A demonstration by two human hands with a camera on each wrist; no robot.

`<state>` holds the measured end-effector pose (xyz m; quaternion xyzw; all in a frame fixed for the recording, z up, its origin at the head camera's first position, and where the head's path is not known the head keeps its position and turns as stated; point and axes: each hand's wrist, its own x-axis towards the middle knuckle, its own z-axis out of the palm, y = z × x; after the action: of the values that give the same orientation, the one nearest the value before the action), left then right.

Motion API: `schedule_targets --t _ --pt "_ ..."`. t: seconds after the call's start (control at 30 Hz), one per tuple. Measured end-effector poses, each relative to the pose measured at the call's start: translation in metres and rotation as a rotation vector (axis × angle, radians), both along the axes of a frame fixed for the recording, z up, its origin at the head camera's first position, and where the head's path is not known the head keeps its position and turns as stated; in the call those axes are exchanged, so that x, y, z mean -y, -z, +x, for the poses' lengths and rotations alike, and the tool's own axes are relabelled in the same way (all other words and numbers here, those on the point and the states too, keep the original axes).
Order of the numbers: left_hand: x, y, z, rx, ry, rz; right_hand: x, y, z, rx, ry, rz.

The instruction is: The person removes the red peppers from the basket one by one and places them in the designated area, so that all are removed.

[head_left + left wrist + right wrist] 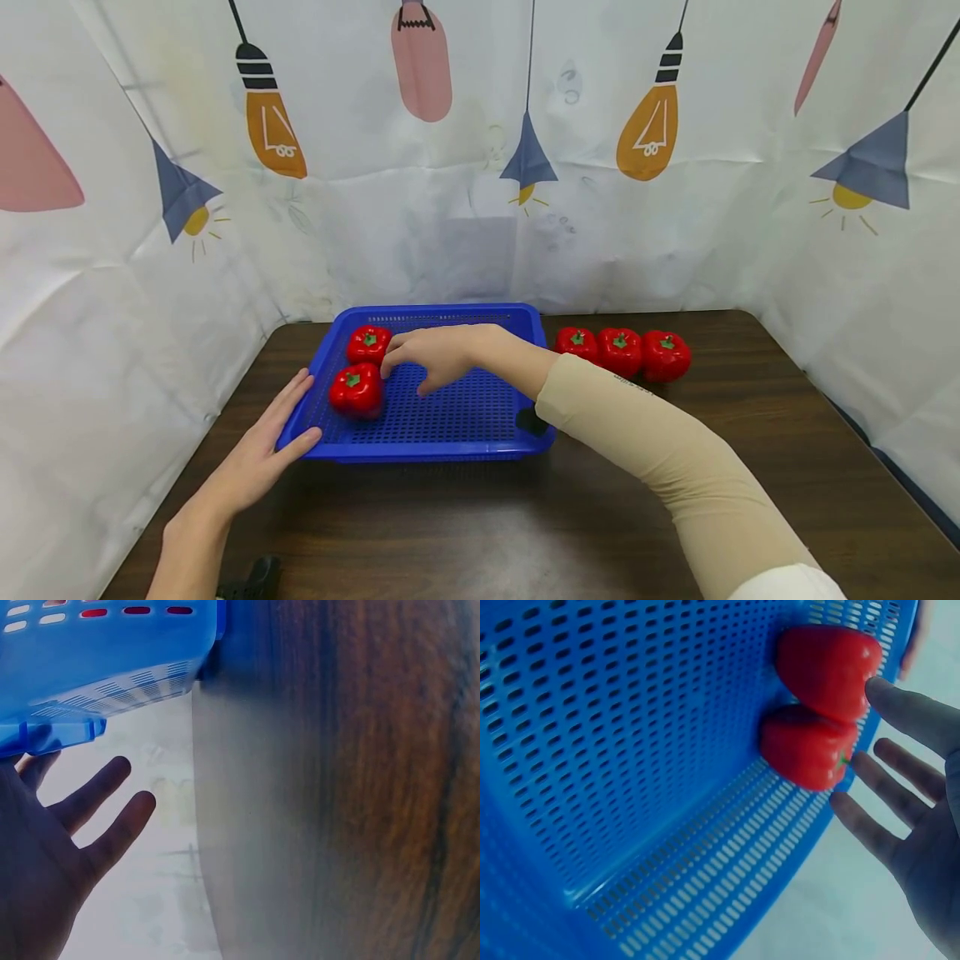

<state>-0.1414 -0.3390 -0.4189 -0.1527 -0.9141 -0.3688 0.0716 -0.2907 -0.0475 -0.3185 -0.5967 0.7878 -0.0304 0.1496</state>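
Two red bell peppers, a front one (357, 390) and a back one (368, 343), sit side by side at the left end of a blue perforated plastic basket (427, 452). My right hand (442, 354) hovers over the basket just right of them, fingers spread and slightly bent, holding nothing. In the right wrist view, the fingertips (881, 686) come close to the peppers; contact is unclear. At the basket's left front corner, my left hand (258, 454) rests against the rim with straight, spread fingers. The left wrist view shows those fingers (124, 825) beside the basket wall.
Three more red peppers (619, 352) stand in a row on the dark wooden table (465, 533), right of the basket. A black patch (531, 421) shows at the basket's right end. White printed cloth (375, 233) hangs behind and on both sides.
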Motion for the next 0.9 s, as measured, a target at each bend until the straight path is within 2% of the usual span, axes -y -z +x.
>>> schedule_targets --t 0.27,0.47,0.7,0.9 --pt "0.001 -0.001 0.000 0.003 0.003 -0.014 0.024 -0.001 0.002 -0.001 -0.011 0.006" --pt "0.000 -0.002 -0.001 0.006 0.007 -0.014 0.039 0.005 0.001 -0.012 -0.022 0.027" --pt "0.000 -0.002 -0.001 0.006 0.003 -0.021 0.050 0.011 0.003 -0.002 0.017 0.057" --pt "0.001 0.000 -0.001 0.017 -0.002 -0.023 0.060 0.011 0.007 -0.011 0.012 0.095"
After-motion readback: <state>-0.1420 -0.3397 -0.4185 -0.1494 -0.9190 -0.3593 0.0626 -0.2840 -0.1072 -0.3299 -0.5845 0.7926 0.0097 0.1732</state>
